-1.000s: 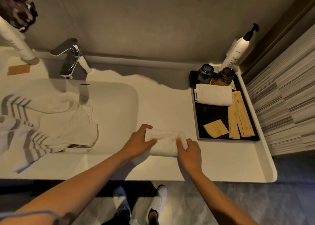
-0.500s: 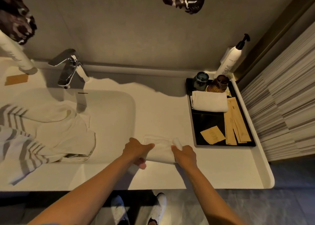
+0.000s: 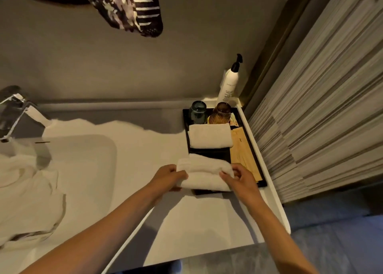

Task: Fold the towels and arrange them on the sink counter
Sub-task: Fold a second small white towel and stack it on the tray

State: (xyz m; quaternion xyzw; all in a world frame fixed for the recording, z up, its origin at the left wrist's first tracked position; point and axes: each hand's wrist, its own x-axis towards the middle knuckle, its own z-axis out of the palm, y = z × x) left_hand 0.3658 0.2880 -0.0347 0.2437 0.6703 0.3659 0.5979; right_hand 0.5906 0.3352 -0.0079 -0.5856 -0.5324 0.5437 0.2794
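Note:
I hold a small folded white towel (image 3: 204, 173) by both ends over the near part of the black tray (image 3: 261, 182). My left hand (image 3: 169, 177) grips its left end and my right hand (image 3: 240, 179) grips its right end. A second folded white towel (image 3: 210, 136) lies flat in the tray just behind it. Loose, unfolded white towels (image 3: 29, 201) are heaped in the sink basin at the left. The white counter (image 3: 186, 228) runs under my arms.
At the tray's back stand a blue-green glass (image 3: 198, 113) and an amber glass (image 3: 221, 113); tan paper packets (image 3: 242, 149) lie along its right side. A white pump bottle (image 3: 228, 85) stands in the corner. The chrome tap (image 3: 14, 109) is at far left. A striped wall borders the right.
Both hands lifted the folded towel off the counter and carried it right, over the tray's near part. My view swung right with it.

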